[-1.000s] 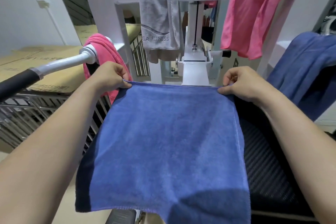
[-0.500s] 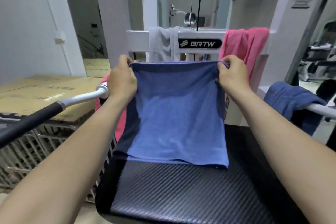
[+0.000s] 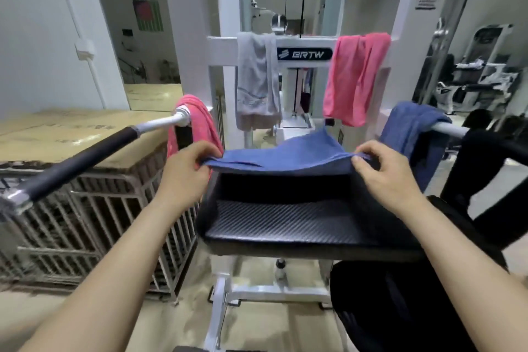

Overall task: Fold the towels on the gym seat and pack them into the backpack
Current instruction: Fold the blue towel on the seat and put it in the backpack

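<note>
Fingers of left hand [image 3: 183, 170] and right hand [image 3: 384, 173] pinch blue towel [image 3: 285, 156] over black gym seat [image 3: 285, 223].

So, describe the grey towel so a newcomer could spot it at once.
Find the white machine frame behind the seat, with its BRTW badge. The grey towel hangs over the crossbar just left of that badge. Every other towel is pink or blue.

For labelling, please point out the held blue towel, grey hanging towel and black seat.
held blue cloth towel [image 3: 285, 155]: head view, top layer
grey hanging towel [image 3: 257, 77]: head view, middle
black padded seat [image 3: 285, 223]: head view, front
</note>
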Action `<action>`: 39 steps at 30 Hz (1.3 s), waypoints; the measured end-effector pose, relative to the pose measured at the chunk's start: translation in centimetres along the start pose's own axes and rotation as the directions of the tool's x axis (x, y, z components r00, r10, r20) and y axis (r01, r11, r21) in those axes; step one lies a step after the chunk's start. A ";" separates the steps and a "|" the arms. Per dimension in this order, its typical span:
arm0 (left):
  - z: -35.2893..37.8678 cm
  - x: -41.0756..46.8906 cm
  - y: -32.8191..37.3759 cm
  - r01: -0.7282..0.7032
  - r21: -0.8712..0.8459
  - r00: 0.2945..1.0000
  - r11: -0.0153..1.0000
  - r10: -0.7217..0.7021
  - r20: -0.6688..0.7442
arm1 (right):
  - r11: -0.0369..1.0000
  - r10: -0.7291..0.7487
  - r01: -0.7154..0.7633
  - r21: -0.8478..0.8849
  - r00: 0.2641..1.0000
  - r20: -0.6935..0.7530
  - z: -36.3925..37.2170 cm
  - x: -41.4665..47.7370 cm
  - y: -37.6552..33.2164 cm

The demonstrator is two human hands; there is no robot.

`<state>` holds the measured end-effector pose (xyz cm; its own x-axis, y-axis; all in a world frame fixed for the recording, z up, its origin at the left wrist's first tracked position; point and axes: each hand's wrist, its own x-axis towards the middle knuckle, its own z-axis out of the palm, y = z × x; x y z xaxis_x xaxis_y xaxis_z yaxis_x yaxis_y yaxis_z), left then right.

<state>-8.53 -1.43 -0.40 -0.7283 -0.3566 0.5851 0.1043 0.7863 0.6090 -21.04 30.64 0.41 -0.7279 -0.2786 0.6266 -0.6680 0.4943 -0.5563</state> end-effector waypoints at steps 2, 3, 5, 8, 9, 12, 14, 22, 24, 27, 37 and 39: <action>0.7 -4.2 -1.4 0.052 0.123 0.989 0.991 -0.068 0.132 | 0.999 0.044 -0.040 -0.036 0.992 0.116 0.5 -3.8 1.2; 0.9 -5.9 -1.5 0.054 0.154 0.984 0.987 -0.079 0.160 | 0.998 0.050 -0.043 -0.047 0.987 0.153 0.6 -5.3 1.5; 1.0 -8.0 -1.8 0.046 0.155 0.987 0.987 -0.068 0.144 | 0.997 0.052 -0.040 -0.064 0.981 0.189 0.5 -7.5 1.6; 0.5 -9.3 -1.6 0.031 0.157 0.996 0.987 -0.044 0.081 | 0.992 0.020 0.008 -0.127 0.975 0.221 -0.5 -9.0 1.2; 0.3 -9.7 -1.4 0.034 0.150 0.996 0.988 -0.045 0.071 | 0.989 0.016 0.020 -0.146 0.971 0.240 -0.8 -9.4 1.0; -0.3 -10.9 -0.9 0.010 0.049 0.995 0.999 -0.015 0.098 | 0.995 0.018 0.011 -0.100 0.956 0.294 -1.6 -10.1 0.4; -0.4 -11.2 -1.4 -0.086 0.028 0.977 0.996 0.079 0.197 | 0.993 -0.007 0.049 -0.105 0.930 0.368 -1.8 -10.5 0.5; 0.7 -11.5 -4.2 -0.379 0.241 0.918 0.893 0.331 0.219 | 0.717 -0.243 0.430 -0.548 0.892 0.382 0.8 -14.0 4.0; 0.6 -12.0 -4.0 -0.399 0.210 0.912 0.893 0.363 0.191 | 0.712 -0.395 0.495 -0.498 0.868 0.299 0.9 -14.4 4.9; 0.6 -13.0 -3.6 -0.342 0.081 0.932 0.936 0.327 0.157 | 0.844 -0.393 0.432 -0.317 0.901 0.183 0.5 -13.9 4.4; 1.9 -7.8 -1.7 0.102 -0.339 0.995 0.935 -0.089 0.054 | 1.000 0.001 -0.003 0.023 0.997 0.073 0.6 -7.6 1.5; 2.5 -6.1 -1.2 0.076 -0.237 0.996 0.969 -0.083 -0.022 | 0.997 0.040 -0.034 -0.072 0.996 0.085 1.2 -5.6 1.6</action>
<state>-5.93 1.06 -6.07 -0.7192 -0.4321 0.5442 0.2063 0.6150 0.7610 -18.27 31.98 -4.69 -0.7646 -0.3279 0.5548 -0.6301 0.5611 -0.5368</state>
